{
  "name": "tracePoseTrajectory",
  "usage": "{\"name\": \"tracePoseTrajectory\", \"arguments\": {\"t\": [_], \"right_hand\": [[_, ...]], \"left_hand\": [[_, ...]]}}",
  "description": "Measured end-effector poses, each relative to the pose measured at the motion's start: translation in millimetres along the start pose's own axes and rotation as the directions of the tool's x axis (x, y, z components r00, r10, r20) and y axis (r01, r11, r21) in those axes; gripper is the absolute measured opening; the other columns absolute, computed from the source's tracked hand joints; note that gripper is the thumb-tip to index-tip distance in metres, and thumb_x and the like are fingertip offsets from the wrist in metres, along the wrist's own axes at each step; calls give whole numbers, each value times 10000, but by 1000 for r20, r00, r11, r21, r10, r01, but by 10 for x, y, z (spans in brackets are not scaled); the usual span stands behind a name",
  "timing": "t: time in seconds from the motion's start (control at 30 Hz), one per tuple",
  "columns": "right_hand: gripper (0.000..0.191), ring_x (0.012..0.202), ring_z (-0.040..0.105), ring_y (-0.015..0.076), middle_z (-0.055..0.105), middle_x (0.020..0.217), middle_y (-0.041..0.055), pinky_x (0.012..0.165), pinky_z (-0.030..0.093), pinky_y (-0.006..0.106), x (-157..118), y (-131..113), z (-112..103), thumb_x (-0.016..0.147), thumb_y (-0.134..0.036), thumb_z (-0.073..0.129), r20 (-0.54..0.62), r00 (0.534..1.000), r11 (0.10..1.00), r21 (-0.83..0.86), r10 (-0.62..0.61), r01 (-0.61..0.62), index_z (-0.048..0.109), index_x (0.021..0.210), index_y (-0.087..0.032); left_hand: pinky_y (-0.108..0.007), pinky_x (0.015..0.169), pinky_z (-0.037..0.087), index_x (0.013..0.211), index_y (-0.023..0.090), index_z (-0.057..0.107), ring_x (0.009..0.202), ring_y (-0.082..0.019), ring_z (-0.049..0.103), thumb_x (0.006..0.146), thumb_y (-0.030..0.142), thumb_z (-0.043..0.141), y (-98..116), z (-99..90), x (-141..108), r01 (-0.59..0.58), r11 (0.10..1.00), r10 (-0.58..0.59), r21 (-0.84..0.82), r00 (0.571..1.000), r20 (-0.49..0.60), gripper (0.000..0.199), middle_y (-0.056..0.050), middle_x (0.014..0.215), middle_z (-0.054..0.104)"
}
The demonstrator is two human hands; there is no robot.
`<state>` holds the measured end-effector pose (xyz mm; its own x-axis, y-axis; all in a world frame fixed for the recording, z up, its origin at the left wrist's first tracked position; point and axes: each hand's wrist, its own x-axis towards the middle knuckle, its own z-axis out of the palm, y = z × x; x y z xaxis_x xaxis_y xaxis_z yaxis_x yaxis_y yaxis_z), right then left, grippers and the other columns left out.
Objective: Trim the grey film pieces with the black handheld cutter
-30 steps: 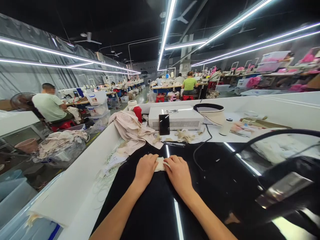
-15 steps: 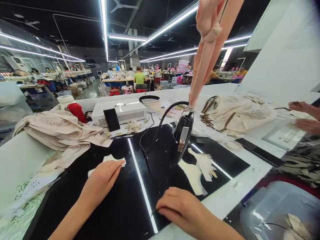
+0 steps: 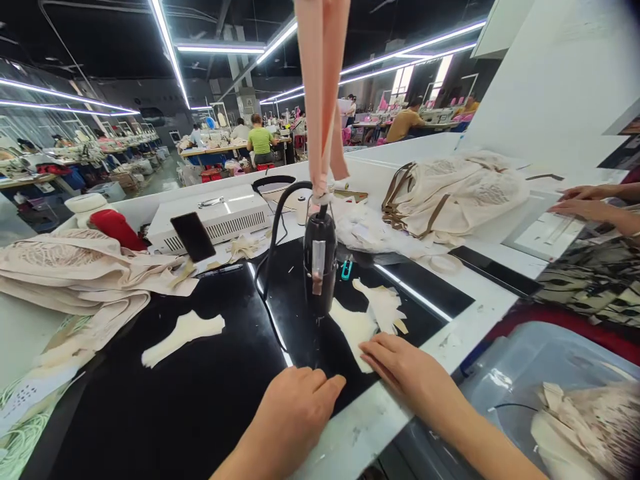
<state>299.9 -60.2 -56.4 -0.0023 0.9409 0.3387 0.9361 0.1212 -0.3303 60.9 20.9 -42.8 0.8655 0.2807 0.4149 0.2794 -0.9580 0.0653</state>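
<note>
My left hand (image 3: 303, 410) is over the front part of the black tabletop (image 3: 210, 400), with its fingers curled closed; whatever may be inside them is hidden. Beside it, my right hand (image 3: 403, 363) reaches in from the right. Its outstretched fingertips touch the lower end of a cream fabric piece (image 3: 350, 327), which lies flat. Against that piece rests a small stack of cut cream pieces (image 3: 383, 303). A similar cut piece (image 3: 185, 333) lies by itself on the left. Behind my hands, a black handheld tool (image 3: 320, 260) hangs upright from a pink fabric strip (image 3: 323, 100).
A teal thread snipper (image 3: 347, 267) lies behind the stack. Along the back are a phone (image 3: 193, 237), a white vented box (image 3: 235, 217) and cream bags (image 3: 470, 193). Folded fabric (image 3: 90, 263) lies left. A clear bin (image 3: 500, 367) stands right, near another person's hands (image 3: 585, 203).
My left hand has left the fabric piece on the left and moved right, to the front. My right hand has moved right onto the cream piece. The camera view has turned right.
</note>
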Motion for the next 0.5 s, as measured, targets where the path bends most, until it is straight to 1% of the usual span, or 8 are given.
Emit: {"name": "tracePoseTrajectory", "arguments": {"t": [0.07, 0.17, 0.23, 0.3, 0.37, 0.43, 0.5], "right_hand": [[332, 763, 700, 180, 704, 868, 45, 594, 510, 260, 6, -15, 51, 1083, -291, 420, -5, 1000, 1000, -12, -20, 20, 726, 962, -250], [338, 769, 695, 191, 712, 874, 60, 606, 516, 269, 8, -42, 78, 1070, -231, 418, -2, 999, 999, -11, -46, 46, 732, 945, -240], [334, 782, 698, 199, 717, 874, 62, 626, 528, 280, 14, -67, 67, 1064, -226, 427, 2, 999, 999, 3, -54, 54, 737, 940, -238], [328, 794, 704, 194, 723, 889, 57, 654, 544, 281, 26, -95, 39, 1063, -234, 434, 8, 999, 998, 25, -51, 51, 742, 950, -240], [321, 810, 713, 187, 730, 909, 50, 682, 561, 281, 43, -121, 2, 1061, -235, 438, 12, 999, 998, 47, -42, 41, 744, 966, -243], [308, 832, 721, 190, 733, 923, 46, 707, 577, 292, 57, -143, -36, 1052, -229, 450, 27, 1000, 995, 98, -5, 3, 745, 966, -245], [294, 832, 722, 188, 731, 921, 39, 709, 586, 295, 66, -159, -70, 1045, -229, 463, 48, 998, 988, 148, 35, -42, 742, 955, -248]], "left_hand": [[-310, 522, 434, 1167, 186, 629, 596, -177, 633, 966, 43, 491, 51, 45, 80, 33, 999, -33, -4, 999, 13, 282, 13, 715, 644], [-298, 521, 445, 1126, 191, 650, 612, -177, 652, 966, 64, 531, 100, 101, 145, 91, 996, -92, 15, 996, 24, 236, 0, 748, 675], [-298, 521, 449, 1095, 193, 663, 608, -177, 654, 976, 83, 542, 123, 133, 156, 129, 991, -129, 29, 992, 0, 202, -2, 752, 678], [-306, 528, 460, 1116, 190, 668, 611, -182, 655, 993, 116, 547, 139, 158, 152, 157, 986, -156, 50, 987, -25, 188, -2, 760, 680], [-316, 543, 475, 1177, 184, 667, 628, -189, 664, 1006, 154, 557, 149, 174, 145, 175, 982, -173, 65, 984, -32, 205, -6, 779, 687], [-325, 546, 482, 1232, 183, 665, 637, -194, 672, 1005, 179, 580, 149, 183, 146, 188, 980, -188, 62, 982, -10, 243, -9, 784, 692], [-334, 531, 480, 1237, 187, 678, 626, -196, 669, 990, 195, 614, 142, 189, 158, 190, 981, -191, 50, 982, 10, 255, -7, 769, 686]]}}
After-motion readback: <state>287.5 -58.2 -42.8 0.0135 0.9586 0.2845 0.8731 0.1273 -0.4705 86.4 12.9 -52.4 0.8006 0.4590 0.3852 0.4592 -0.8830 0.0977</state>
